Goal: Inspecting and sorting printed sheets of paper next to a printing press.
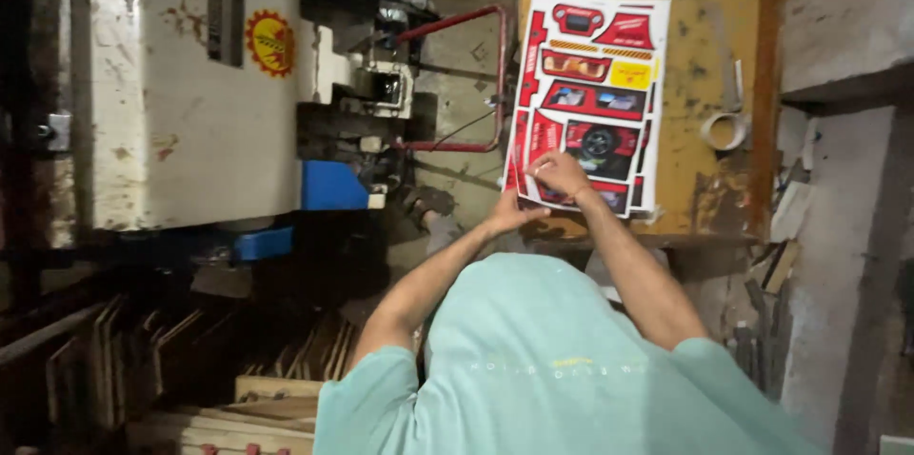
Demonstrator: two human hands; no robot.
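Both bare forearms reach forward from a pale green shirt (543,369) to the near edge of a printed card sheet (590,98). The right hand (560,172) rests on top of the sheet at its near edge, knuckles up, fingers curled and pressed together on the print; whether they pinch the edge cannot be told. The left hand (514,215) sits just below that edge, fingers (535,214) tucked at or under the sheet.

The sheet lies flat on a worn yellow counter (724,46), its long axis running away from the person, tilted slightly. It is red and white, printed with toy-car box panels.

Right of the sheet a roll of tape (724,129) sits on the counter. Left of the sheet stand a red bent pipe frame (481,74) and a large stained cream machine (190,84) with blue parts. Wooden boards (190,360) are stacked below the machine.
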